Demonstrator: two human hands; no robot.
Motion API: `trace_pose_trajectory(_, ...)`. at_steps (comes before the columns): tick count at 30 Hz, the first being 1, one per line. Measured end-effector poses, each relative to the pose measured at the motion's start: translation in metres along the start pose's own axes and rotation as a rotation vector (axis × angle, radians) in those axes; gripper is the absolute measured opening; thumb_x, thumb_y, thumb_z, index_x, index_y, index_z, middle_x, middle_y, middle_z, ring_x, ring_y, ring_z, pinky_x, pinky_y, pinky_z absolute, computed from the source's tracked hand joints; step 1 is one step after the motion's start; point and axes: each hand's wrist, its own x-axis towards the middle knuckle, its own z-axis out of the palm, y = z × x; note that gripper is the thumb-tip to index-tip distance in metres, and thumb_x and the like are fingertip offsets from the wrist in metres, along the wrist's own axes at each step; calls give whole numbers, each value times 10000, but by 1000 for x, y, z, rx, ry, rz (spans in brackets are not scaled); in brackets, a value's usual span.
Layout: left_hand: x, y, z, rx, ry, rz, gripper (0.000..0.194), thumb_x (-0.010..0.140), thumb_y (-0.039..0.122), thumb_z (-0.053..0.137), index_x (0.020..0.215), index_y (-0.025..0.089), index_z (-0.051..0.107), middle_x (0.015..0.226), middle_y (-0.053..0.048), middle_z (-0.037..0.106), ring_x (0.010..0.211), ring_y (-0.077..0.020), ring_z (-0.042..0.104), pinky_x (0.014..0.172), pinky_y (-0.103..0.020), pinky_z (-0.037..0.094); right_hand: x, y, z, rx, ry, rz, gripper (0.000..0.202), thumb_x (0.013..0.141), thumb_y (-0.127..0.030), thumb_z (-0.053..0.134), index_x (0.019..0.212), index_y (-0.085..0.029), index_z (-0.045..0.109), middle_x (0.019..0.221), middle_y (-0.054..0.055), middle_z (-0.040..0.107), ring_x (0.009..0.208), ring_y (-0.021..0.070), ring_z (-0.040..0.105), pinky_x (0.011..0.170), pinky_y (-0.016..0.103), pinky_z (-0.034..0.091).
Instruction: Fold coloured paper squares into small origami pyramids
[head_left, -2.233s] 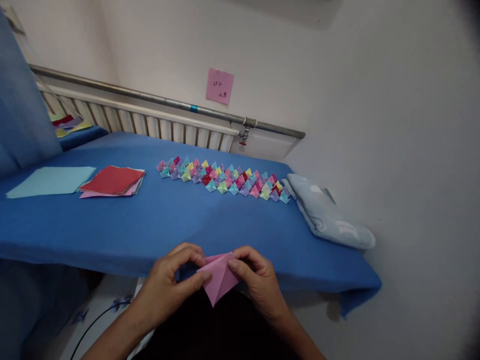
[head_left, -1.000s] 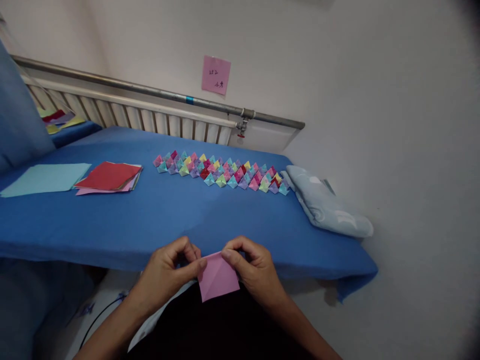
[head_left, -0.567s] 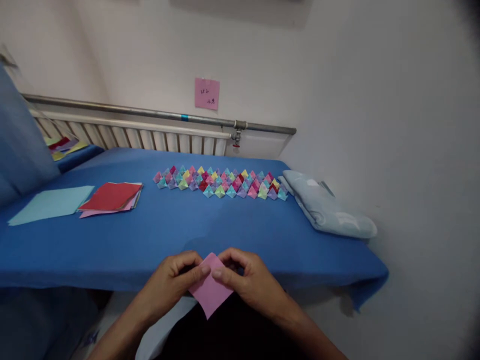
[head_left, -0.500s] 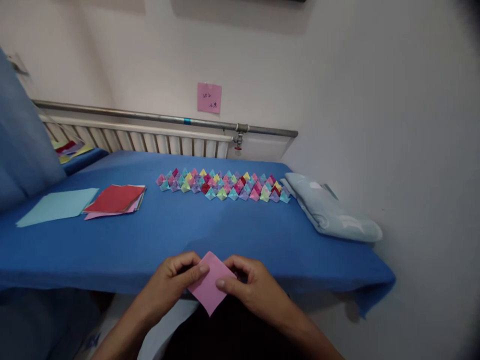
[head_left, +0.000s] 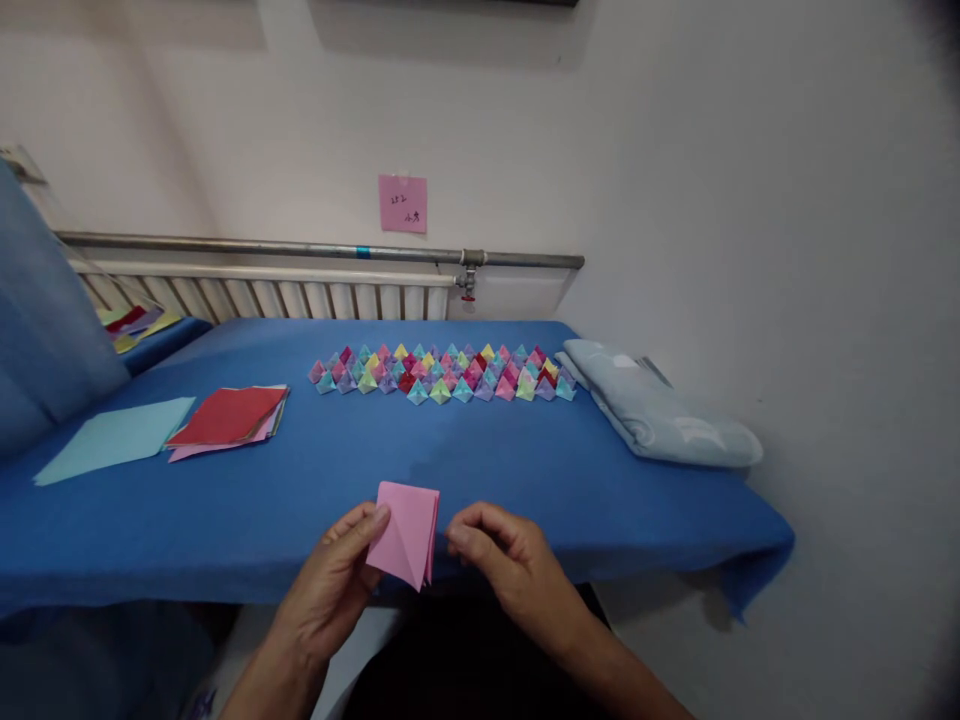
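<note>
While the person faces 12 o'clock, a pale wall (head_left: 750,230) fills the back and right side. Blue-clothed table (head_left: 600,510) stretches from 10 to 2 in front of it. Metal pipe (head_left: 262,246) runs along the wall from past 10 to nearly 1, white radiator (head_left: 315,300) under it around 11. Blue curtain (head_left: 52,320) at 10, far edge of view. Folded pale-blue blanket (head_left: 660,410) on the table between 1 and 2. Rows of multicolored pointed origami pieces (head_left: 461,390) at 12, packed side by side, blanket just beside their right end. Light-blue paper sheets (head_left: 116,440) at 10; red-topped paper stack (head_left: 232,412) right next to them, between 10 and 11. Left hand (head_left: 337,570) at 11: thumb and fingers pinched on the left edge of the folded pink paper (head_left: 401,530). Right hand (head_left: 514,565) near 1, apart from the paper: fingers loosely curled, thumb tip close to index tip, can't tell if they meet, nothing seen in the grasp. Pink paper note (head_left: 403,203) with handwriting taped to the wall at 12. Folded pink paper is held up near 12 by the table's front edge, crease down its face, layers parting at the right edge. Smallest: red valve handle (head_left: 468,298), just past 12, below the pipe.
</note>
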Motion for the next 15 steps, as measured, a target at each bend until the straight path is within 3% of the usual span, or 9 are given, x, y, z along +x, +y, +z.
trace_pose_trajectory(6,-1,1,1,-170,6,-67,292,544,238,891,744,142,701,729,-6,681,639,-117,615,626,-227,531,-4,-3,9,20,-83,-17,234,849,-366,550,739,-173,622,691,-22,553,661,120,468,645,241,371)
trace_pose_trajectory(11,-4,-3,7,-114,46,33,315,530,284,896,697,150,664,674,17,644,590,-94,573,576,-193,499,-2,-7,21,15,-107,-18,212,764,-373,660,809,-166,671,711,-25,566,655,119,453,598,232,348)
trace_pose_trajectory(15,-7,-6,11,-68,98,135,335,533,317,889,679,148,641,624,32,615,551,-80,538,532,-171,465,2,3,27,-3,-59,42,182,750,-335,654,746,-153,643,678,-32,527,634,112,426,575,230,333)
